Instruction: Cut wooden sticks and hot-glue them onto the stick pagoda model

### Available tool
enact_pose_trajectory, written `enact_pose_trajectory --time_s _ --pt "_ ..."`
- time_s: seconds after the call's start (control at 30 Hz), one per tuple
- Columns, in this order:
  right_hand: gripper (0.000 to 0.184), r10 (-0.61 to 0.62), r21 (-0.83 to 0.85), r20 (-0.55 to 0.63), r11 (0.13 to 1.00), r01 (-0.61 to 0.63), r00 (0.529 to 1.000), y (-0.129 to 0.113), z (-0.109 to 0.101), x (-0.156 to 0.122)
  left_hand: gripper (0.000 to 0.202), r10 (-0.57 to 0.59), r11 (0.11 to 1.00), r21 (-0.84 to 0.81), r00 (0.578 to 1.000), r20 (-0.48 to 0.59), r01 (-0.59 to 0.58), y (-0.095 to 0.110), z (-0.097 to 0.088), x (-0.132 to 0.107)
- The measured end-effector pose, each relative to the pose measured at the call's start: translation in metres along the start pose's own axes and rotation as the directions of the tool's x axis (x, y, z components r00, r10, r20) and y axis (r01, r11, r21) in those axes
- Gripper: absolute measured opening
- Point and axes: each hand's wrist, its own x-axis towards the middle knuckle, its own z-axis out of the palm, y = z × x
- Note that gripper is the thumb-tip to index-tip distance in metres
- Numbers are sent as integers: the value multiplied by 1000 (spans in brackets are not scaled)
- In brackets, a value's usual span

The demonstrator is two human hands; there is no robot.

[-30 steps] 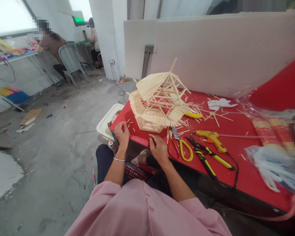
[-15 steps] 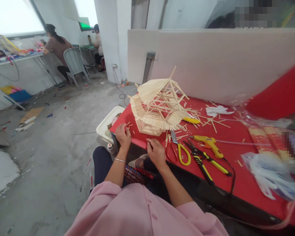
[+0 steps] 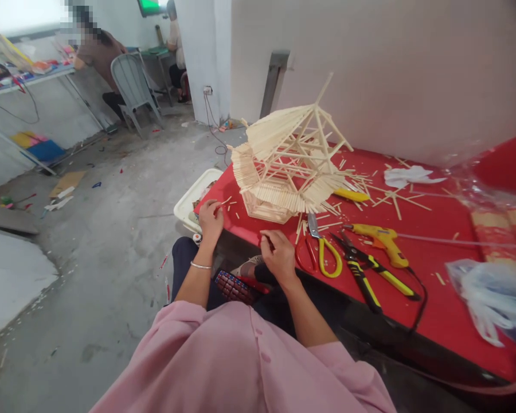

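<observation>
A model pavilion [image 3: 269, 189] of thin wooden sticks stands on the red tabletop [image 3: 451, 304]. One slope of its pointed upper roof is covered with sticks; bare rafters show on the other sides. My left hand [image 3: 210, 221] is at the table's left corner, its fingers curled in; a short stick [image 3: 227, 201] lies by the fingertips, and I cannot tell whether they hold it. At the front edge, below the pavilion, my right hand [image 3: 279, 255] has its fingers bent toward the thumb. Anything inside them is hidden.
Right of the pavilion lie scissors-like cutters [image 3: 327, 258], black-and-yellow pliers [image 3: 359, 275], a yellow glue gun [image 3: 382, 238] with a cord, and scattered sticks [image 3: 393, 201]. A plastic bag [image 3: 485, 287] is farther right. A white bin [image 3: 189, 201] stands left of the table. Two people sit behind.
The view has tilted down and shifted, so the table and model appear farther right. My left hand has shifted slightly at the corner, fingers still bent. The model and tools stay in place.
</observation>
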Motion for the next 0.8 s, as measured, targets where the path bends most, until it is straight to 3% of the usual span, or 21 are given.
enact_pose_trajectory --time_s 0.1,0.27,0.37,0.43,0.53,0.63,0.8 --pt "23 5 1 -5 1000 -5 1000 0 1 -1 22 33 999 22 994 106 -36 2 -7 4" --pt "21 -5 9 -16 1000 5 1000 1 4 0 67 130 972 157 956 264 -176 20 -12 -3" --pt "18 -13 17 2 1000 13 1000 1 4 0 82 144 934 249 910 390 -255 30 -8 -4" --pt "17 -9 14 14 1000 9 1000 0 3 0 78 150 917 267 876 459 -296 32 -3 0" --pt "17 13 -2 20 1000 -13 1000 -2 2 0 48 157 923 230 849 504 -308 28 7 11" --pt "18 40 -4 32 999 -40 999 -3 2 2 21 162 951 165 876 454 -261 20 14 22" --pt "22 91 17 53 996 -92 994 -6 6 10 21 168 964 130 908 385 -233 13 19 29"
